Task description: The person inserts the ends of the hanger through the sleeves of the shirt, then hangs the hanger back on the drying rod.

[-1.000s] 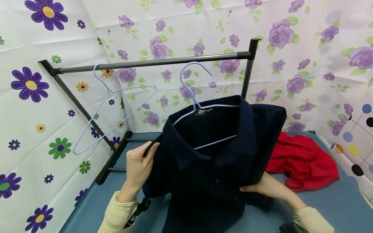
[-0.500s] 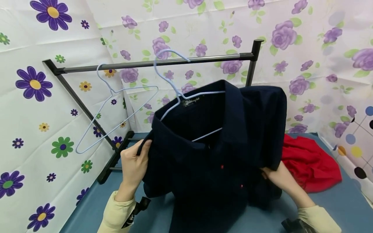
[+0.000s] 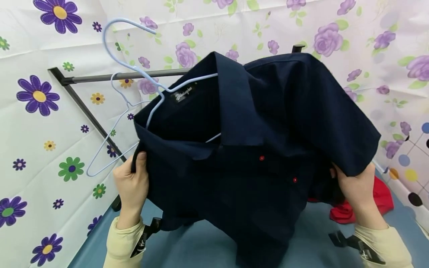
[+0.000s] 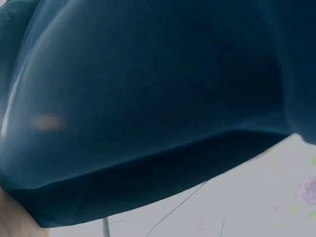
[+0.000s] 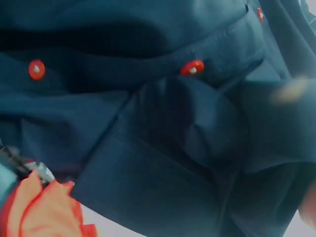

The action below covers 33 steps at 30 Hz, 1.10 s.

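A navy collared shirt (image 3: 261, 123) with red buttons hangs in the air between my hands, tilted so its right side is spread wide. Inside its collar sits a light blue hanger (image 3: 135, 69), the hook free and pointing up to the left. My left hand (image 3: 132, 182) grips the shirt's edge near the left shoulder, thumb in front. On the other side my right hand (image 3: 356, 182) holds the sleeve at its lower edge, its fingers partly hidden by the cloth. In the right wrist view, red buttons (image 5: 192, 67) run along the folded placket of the shirt.
Behind the shirt stands a black rack, its rail (image 3: 97, 78) partly covered. A second light blue hanger (image 3: 108, 136) hangs on that rail at the left. Red cloth (image 3: 382, 193) lies on the blue table surface (image 3: 201, 245) at the right. Floral sheets (image 3: 268, 26) line the back.
The shirt and hanger have risen and moved left, the hook now left of where it was. My right hand has moved right and up, stretching the sleeve; my left hand shifted slightly left.
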Each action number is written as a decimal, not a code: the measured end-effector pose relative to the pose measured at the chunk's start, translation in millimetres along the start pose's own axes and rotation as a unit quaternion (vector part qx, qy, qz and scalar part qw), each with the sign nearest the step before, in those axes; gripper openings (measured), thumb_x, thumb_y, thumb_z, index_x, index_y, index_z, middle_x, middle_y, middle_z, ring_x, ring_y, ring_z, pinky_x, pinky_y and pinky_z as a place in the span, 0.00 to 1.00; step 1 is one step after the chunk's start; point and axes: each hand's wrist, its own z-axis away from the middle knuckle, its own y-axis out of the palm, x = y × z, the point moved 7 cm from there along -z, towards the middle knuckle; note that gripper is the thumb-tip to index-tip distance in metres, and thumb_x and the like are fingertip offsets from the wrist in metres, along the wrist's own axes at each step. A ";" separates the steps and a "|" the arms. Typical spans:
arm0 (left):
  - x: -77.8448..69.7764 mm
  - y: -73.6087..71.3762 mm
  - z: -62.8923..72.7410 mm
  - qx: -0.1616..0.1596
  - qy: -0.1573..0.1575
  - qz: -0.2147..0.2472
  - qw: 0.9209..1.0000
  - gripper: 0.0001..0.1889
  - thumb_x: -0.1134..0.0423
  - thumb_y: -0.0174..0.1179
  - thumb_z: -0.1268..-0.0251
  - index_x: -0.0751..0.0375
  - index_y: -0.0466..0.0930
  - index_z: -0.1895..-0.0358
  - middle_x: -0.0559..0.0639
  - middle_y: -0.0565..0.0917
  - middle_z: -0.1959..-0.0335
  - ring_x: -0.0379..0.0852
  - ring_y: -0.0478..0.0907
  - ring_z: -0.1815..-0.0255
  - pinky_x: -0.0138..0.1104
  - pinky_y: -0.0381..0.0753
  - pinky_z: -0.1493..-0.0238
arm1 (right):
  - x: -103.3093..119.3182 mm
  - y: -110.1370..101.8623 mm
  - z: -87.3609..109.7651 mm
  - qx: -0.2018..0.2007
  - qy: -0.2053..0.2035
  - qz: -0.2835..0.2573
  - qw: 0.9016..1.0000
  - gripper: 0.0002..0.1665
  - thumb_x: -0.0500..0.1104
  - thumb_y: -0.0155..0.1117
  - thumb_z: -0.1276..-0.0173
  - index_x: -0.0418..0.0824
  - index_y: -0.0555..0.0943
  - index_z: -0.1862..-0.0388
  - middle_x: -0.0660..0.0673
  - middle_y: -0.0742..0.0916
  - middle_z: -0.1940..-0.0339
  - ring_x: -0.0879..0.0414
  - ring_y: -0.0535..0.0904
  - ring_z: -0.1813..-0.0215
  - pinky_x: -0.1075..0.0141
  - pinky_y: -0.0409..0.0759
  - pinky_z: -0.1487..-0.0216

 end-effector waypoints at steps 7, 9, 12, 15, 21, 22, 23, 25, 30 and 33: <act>-1.0 -10.5 0.5 -0.060 0.030 0.029 0.997 0.37 0.43 0.60 0.28 0.60 0.57 0.92 0.43 0.58 0.92 0.32 0.55 0.89 0.27 0.48 0.82 | 16.4 10.4 -1.4 -0.005 -0.095 -0.073 0.993 0.16 0.30 0.61 0.36 0.21 0.69 0.79 0.56 0.81 0.81 0.70 0.76 0.75 0.77 0.73 0.62; 1.1 -11.8 3.2 -0.064 0.036 0.030 0.997 0.38 0.42 0.60 0.29 0.60 0.57 0.92 0.44 0.58 0.92 0.32 0.55 0.89 0.27 0.47 0.82 | 7.7 12.3 3.3 0.015 -0.063 -0.029 0.997 0.13 0.27 0.62 0.38 0.23 0.71 0.80 0.60 0.81 0.80 0.72 0.75 0.75 0.78 0.72 0.63; 6.5 -13.7 7.4 -0.058 0.039 0.028 0.997 0.38 0.41 0.60 0.29 0.59 0.57 0.93 0.44 0.59 0.92 0.33 0.54 0.89 0.28 0.47 0.82 | -9.4 19.7 11.4 0.072 0.007 0.035 0.997 0.12 0.23 0.65 0.43 0.30 0.74 0.80 0.63 0.79 0.81 0.71 0.73 0.77 0.78 0.70 0.66; 13.4 -16.6 10.3 -0.044 0.032 0.004 0.999 0.37 0.42 0.59 0.28 0.59 0.59 0.92 0.45 0.59 0.92 0.32 0.54 0.88 0.28 0.47 0.81 | -24.7 31.6 20.0 0.127 0.065 0.079 0.987 0.14 0.22 0.68 0.44 0.35 0.75 0.80 0.60 0.78 0.83 0.67 0.73 0.78 0.75 0.69 0.70; 25.8 -28.7 5.8 -0.037 0.013 -0.067 0.997 0.32 0.51 0.61 0.27 0.62 0.66 0.91 0.43 0.59 0.92 0.31 0.55 0.88 0.26 0.49 0.82 | -35.6 67.7 22.9 0.144 0.111 0.105 0.978 0.09 0.33 0.71 0.36 0.32 0.78 0.69 0.57 0.81 0.82 0.68 0.77 0.75 0.77 0.71 0.60; 26.5 -30.0 4.0 -0.039 0.009 -0.073 0.997 0.31 0.53 0.62 0.27 0.63 0.67 0.90 0.43 0.59 0.92 0.30 0.56 0.87 0.26 0.49 0.82 | -35.9 74.3 21.2 0.142 0.117 0.106 0.977 0.10 0.35 0.72 0.36 0.32 0.78 0.64 0.56 0.83 0.81 0.69 0.78 0.74 0.78 0.72 0.57; 26.4 -30.6 2.5 -0.040 0.004 -0.078 0.996 0.30 0.55 0.63 0.27 0.64 0.69 0.90 0.43 0.60 0.92 0.29 0.57 0.87 0.25 0.50 0.81 | -36.5 80.5 19.4 0.143 0.121 0.105 0.977 0.11 0.36 0.72 0.35 0.32 0.78 0.60 0.54 0.84 0.80 0.70 0.79 0.72 0.78 0.72 0.55; 24.7 -30.4 0.3 -0.041 -0.009 -0.092 0.995 0.27 0.58 0.63 0.28 0.66 0.73 0.88 0.43 0.63 0.92 0.27 0.59 0.86 0.25 0.51 0.81 | -38.5 91.4 16.6 0.148 0.127 0.105 0.975 0.17 0.37 0.71 0.34 0.33 0.77 0.50 0.48 0.87 0.75 0.73 0.80 0.67 0.79 0.71 0.51; 14.5 -25.9 1.1 -0.029 -0.024 -0.116 0.993 0.24 0.65 0.64 0.30 0.68 0.74 0.88 0.47 0.63 0.94 0.26 0.60 0.86 0.24 0.51 0.82 | -53.5 111.7 21.2 0.193 0.143 0.084 0.967 0.21 0.35 0.66 0.31 0.35 0.74 0.40 0.36 0.90 0.61 0.65 0.85 0.57 0.75 0.76 0.49; 15.8 -24.2 4.6 -0.020 -0.021 -0.129 0.991 0.21 0.67 0.65 0.32 0.68 0.76 0.87 0.52 0.66 0.93 0.25 0.61 0.85 0.23 0.53 0.81 | -67.9 119.4 28.8 0.221 0.163 0.093 0.957 0.27 0.37 0.66 0.30 0.38 0.71 0.34 0.35 0.87 0.49 0.50 0.84 0.49 0.63 0.78 0.44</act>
